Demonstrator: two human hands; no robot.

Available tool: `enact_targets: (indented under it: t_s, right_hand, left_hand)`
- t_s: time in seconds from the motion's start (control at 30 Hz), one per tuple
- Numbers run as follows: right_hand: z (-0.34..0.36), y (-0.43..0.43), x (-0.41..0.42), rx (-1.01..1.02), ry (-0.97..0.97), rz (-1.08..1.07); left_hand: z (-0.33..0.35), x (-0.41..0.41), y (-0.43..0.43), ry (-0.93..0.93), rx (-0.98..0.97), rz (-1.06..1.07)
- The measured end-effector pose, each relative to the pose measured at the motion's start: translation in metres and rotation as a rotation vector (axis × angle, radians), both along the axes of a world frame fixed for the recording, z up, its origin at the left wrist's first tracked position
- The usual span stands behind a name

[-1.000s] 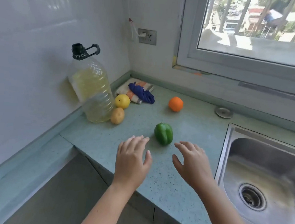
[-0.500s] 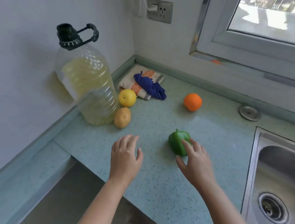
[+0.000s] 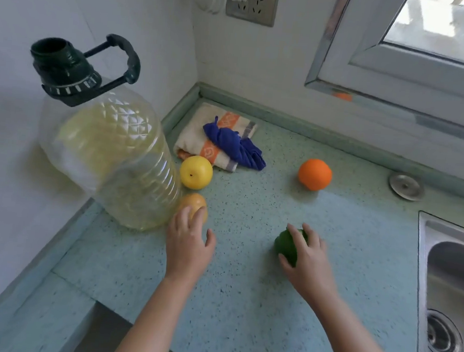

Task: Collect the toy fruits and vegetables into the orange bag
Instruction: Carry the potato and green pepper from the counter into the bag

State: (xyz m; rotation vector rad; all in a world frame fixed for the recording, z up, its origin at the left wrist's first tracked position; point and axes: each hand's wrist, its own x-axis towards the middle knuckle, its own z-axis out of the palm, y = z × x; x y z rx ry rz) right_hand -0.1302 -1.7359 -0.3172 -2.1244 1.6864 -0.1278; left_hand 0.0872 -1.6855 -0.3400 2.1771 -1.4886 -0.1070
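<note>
The right hand (image 3: 311, 265) lies over a glossy, lobed green pepper (image 3: 285, 245) on the speckled pale-green tabletop (image 3: 243, 301). Its fingers curl over the top and its thumb presses the near side, so it grips the toy. The left hand (image 3: 189, 246) is spread, with the fingers nearly straight and the thumb out. Its fingertips rest on the near side of a smooth tan potato (image 3: 194, 202) without closing round it.

The potato sits at 9 o'clock from the pepper, right against the base of a large clear plastic bottle (image 3: 115, 161). The bottle is ribbed low down and diamond-faceted at the shoulder, has a dark green cap and carry handle, and holds pale yellow liquid. Just beside the potato, at 12 o'clock, is a round, shiny yellow fruit (image 3: 196, 172) with a small dimple. A round orange (image 3: 315, 174) lies at 12 o'clock from the pepper, well apart.

In the corner at 11 o'clock, a folded cream towel (image 3: 197, 137) with orange patches carries a crumpled blue cloth (image 3: 235, 148). A stainless steel sink (image 3: 453, 276) lies at 3 o'clock, and a flat metal disc (image 3: 405, 186) at 2 o'clock.
</note>
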Motion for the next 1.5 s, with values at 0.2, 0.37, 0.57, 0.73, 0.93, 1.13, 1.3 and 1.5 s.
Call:
enact_targets:
  t_s: [0.2,0.37,0.57,0.73,0.93,1.13,1.3,1.5]
  right_hand:
    - [-0.004,-0.009,0.020,0.035,-0.011,-0.024]
    - [-0.004,-0.014,0.028,0.033,0.010,-0.029]
    - [-0.006,-0.011,0.027,0.020,-0.001,-0.041]
    - [-0.008,-0.011,0.024,0.024,-0.043,-0.051]
    - [-0.006,-0.006,0.016,0.044,-0.183,-0.078]
    - [0.005,0.004,0.006,-0.018,-0.314,-0.077]
    - [0.023,0.012,-0.010,-0.077,-0.444,-0.017]
    - [0.058,0.024,-0.045,-0.173,-0.574,0.079]
  left_hand:
    - [-0.009,0.016,-0.015,-0.027,0.035,-0.028]
    - [-0.016,0.021,-0.022,-0.036,0.096,-0.053]
    - [-0.020,0.021,-0.031,-0.047,0.102,-0.059]
    - [-0.022,0.018,-0.037,-0.043,0.106,-0.057]
    - [-0.021,0.013,-0.031,0.102,0.060,-0.017]
    - [0.003,-0.012,-0.012,0.296,-0.070,0.061]
    - [0.041,-0.054,0.015,0.588,-0.121,0.130]
    - [0.080,-0.104,0.055,0.678,-0.200,0.078]
